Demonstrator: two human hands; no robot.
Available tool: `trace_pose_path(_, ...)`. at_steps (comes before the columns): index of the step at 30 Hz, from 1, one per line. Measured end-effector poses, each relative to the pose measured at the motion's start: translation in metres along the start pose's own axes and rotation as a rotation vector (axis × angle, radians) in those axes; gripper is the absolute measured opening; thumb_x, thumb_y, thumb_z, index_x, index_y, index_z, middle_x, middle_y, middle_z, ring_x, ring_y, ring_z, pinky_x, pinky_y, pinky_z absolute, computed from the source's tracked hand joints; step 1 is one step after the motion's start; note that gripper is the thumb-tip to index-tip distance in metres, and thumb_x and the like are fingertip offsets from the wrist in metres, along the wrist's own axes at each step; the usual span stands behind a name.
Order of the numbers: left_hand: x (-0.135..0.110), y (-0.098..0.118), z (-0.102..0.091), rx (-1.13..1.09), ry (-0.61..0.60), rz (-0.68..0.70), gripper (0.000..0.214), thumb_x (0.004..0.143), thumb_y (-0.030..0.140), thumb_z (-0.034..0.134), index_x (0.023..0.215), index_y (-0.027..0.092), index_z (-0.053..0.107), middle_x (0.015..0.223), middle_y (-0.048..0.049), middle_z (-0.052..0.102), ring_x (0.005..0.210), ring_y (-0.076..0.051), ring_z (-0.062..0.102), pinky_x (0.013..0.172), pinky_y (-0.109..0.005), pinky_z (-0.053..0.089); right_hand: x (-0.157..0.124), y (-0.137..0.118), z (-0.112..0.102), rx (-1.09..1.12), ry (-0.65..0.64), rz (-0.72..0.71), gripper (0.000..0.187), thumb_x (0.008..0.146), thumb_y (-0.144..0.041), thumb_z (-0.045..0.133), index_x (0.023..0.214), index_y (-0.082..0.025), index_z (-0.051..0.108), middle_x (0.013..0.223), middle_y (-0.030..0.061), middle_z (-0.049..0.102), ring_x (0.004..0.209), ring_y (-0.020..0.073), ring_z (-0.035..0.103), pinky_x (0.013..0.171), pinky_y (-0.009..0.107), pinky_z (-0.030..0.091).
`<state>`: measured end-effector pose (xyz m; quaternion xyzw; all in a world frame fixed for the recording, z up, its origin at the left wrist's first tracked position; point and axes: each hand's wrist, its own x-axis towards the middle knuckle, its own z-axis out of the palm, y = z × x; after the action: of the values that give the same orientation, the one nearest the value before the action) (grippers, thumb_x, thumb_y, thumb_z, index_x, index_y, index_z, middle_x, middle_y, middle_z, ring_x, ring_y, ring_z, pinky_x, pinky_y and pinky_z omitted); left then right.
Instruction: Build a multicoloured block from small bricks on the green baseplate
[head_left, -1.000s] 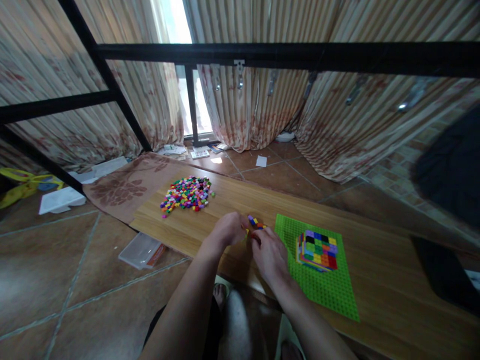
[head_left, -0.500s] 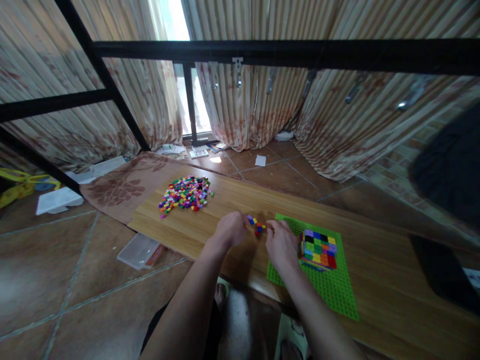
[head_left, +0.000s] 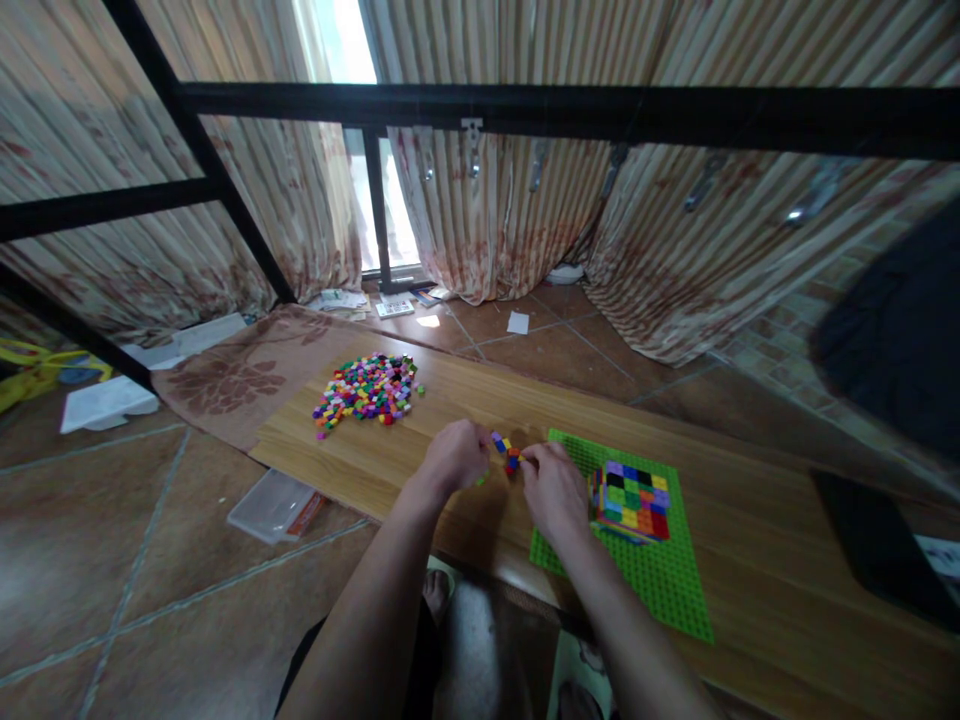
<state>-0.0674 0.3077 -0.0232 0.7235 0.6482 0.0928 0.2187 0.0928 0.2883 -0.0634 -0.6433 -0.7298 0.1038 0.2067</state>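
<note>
Between my hands, a small group of toy bricks [head_left: 501, 443] in purple, blue, yellow, orange and red lies on the wooden table. My left hand [head_left: 457, 458] is closed just left of them, its fingers curled; what they hold, if anything, is hidden. A bit of green [head_left: 481, 480] shows under that hand. My right hand [head_left: 553, 488] reaches over the left edge of the green baseplate [head_left: 667, 585], its fingertips pinched at a small yellow-orange brick beside the group. A many-coloured block of stacked bricks [head_left: 637, 503] stands on the baseplate, right of my right hand.
A heap of loose bricks [head_left: 367, 388] covers part of the table's left end. At the right lies a dark flat object [head_left: 874, 540]. A clear plastic container [head_left: 274, 505] sits on the floor by the near edge. Black metal bars [head_left: 525, 105] cross in front of the curtains.
My right hand has shifted slightly left, closer to the small bricks. A bit of green now shows under my left hand. The view has moved slightly.
</note>
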Motion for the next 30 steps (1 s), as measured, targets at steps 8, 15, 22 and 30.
trace_pose_path(8,-0.001,-0.007,-0.008,-0.049,0.089,-0.082,0.025,0.076,0.017,0.052,0.091,0.014,0.072,0.085,-0.0089,0.071,0.078,-0.017,0.063,0.072,-0.024,0.044,-0.005,0.001,-0.005,0.013,-0.019,-0.014,0.014,0.088,-0.019,0.051,0.085,-0.021,0.066,0.088,0.0051,0.064,0.085,0.0192,0.058,0.077,0.029,0.04)
trace_pose_path(15,0.002,-0.01,-0.005,-0.1,0.106,-0.09,0.023,0.073,0.017,0.056,0.091,0.015,0.071,0.081,-0.0057,0.071,0.078,-0.016,0.062,0.072,-0.023,0.045,-0.016,-0.006,-0.006,0.042,-0.07,-0.064,0.011,0.084,-0.017,0.055,0.081,-0.021,0.065,0.085,0.0038,0.065,0.083,0.0183,0.06,0.076,0.029,0.041)
trace_pose_path(22,0.003,-0.008,-0.003,-0.128,0.125,-0.068,0.022,0.07,0.013,0.058,0.087,0.016,0.07,0.084,-0.0052,0.071,0.078,-0.016,0.063,0.072,-0.023,0.046,-0.012,-0.001,-0.006,0.11,-0.044,-0.028,0.016,0.083,-0.015,0.054,0.086,-0.022,0.069,0.086,0.0022,0.066,0.082,0.0169,0.061,0.075,0.027,0.042)
trace_pose_path(30,0.002,-0.006,-0.005,-0.097,0.122,-0.025,0.022,0.076,0.018,0.054,0.09,0.015,0.071,0.08,-0.0057,0.07,0.071,-0.015,0.06,0.069,-0.023,0.044,-0.004,0.003,0.002,0.115,-0.099,-0.119,0.026,0.09,-0.017,0.049,0.098,-0.027,0.072,0.092,0.0026,0.064,0.091,0.0169,0.058,0.076,0.026,0.041)
